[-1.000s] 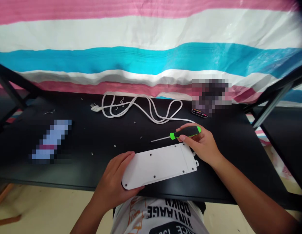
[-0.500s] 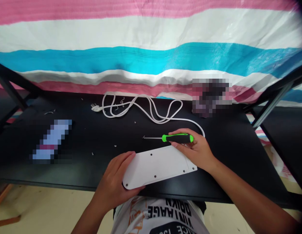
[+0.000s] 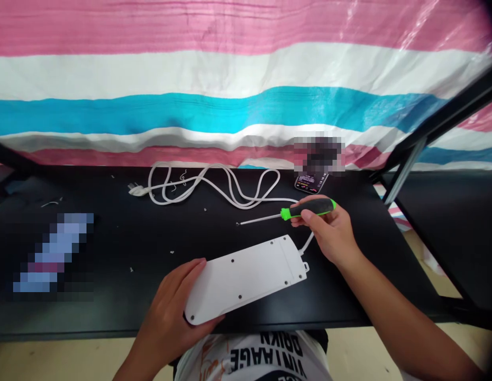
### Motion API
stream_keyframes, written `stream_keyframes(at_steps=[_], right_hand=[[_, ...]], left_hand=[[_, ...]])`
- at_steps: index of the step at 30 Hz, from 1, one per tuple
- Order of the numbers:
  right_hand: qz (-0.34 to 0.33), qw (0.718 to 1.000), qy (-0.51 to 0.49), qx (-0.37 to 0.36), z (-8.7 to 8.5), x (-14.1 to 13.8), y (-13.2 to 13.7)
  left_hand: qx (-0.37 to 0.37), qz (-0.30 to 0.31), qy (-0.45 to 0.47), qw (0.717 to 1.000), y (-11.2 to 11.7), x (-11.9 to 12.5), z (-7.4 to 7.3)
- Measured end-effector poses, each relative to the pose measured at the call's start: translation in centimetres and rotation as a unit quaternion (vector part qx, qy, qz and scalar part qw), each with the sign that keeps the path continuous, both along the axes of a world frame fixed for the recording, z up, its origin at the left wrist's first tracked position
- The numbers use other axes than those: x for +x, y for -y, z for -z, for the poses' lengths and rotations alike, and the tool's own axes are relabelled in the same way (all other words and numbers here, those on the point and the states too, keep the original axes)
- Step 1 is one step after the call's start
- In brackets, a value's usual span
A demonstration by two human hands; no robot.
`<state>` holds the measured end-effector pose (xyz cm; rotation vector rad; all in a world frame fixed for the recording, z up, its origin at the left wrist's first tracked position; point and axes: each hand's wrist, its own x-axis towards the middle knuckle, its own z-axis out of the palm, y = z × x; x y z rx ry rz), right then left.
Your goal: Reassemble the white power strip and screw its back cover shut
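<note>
A white power strip [image 3: 249, 278] lies on the black table, its flat back with several dark screw holes facing up. My left hand [image 3: 176, 301] is closed around its rounded left end, fingers along the upper edge and thumb at the lower edge. My right hand [image 3: 329, 230] grips the green and black handle of a screwdriver [image 3: 305, 209] above the strip's right end, apart from it. The shaft points left, and a small dark bit, perhaps a screw, sits at its tip. From the strip's right end a white cord [image 3: 234, 196] runs behind my right hand.
At the cord's far end is a plug [image 3: 138, 189]. A phone [image 3: 309, 182], partly blurred out, leans by the striped sheet [image 3: 190, 114] at the back. A pixelated bluish object [image 3: 55, 254] lies at left. Small white scraps [image 3: 172, 252] are scattered about. Dark metal legs [image 3: 404, 159] frame the table.
My right hand has lifted away from the strip's right end, uncovering its corner, holes and hanging loop. The screwdriver's handle has risen, tilting the shaft. The view has shifted slightly.
</note>
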<state>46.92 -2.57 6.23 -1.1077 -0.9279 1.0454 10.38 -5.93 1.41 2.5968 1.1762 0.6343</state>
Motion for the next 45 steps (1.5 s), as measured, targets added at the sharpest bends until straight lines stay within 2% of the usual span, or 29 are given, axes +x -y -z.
stream_keyframes(at_steps=[10, 17, 25, 40, 45], right_hand=[[0.124, 0.986, -0.109, -0.011, -1.1, 0.9, -0.7], [0.160, 0.979, -0.128, -0.010, -1.1, 1.6, -1.1], [0.185, 0.971, -0.149, -0.005, -1.2, 2.1, -1.2], [0.190, 0.971, -0.145, -0.016, -1.3, 2.3, -1.3], [0.153, 0.981, -0.117, -0.031, -1.3, 1.4, -0.9]], left_hand=[[-0.006, -0.006, -0.001, 1.000, 0.1, 0.1, -0.2], [-0.005, -0.006, -0.001, 1.000, -0.1, 0.1, -0.2], [-0.002, -0.007, -0.006, 1.000, 0.0, 0.1, -0.2], [-0.011, -0.005, -0.002, 1.000, 0.0, 0.3, -0.3], [-0.013, -0.008, 0.009, 1.000, 0.1, 0.4, -0.4]])
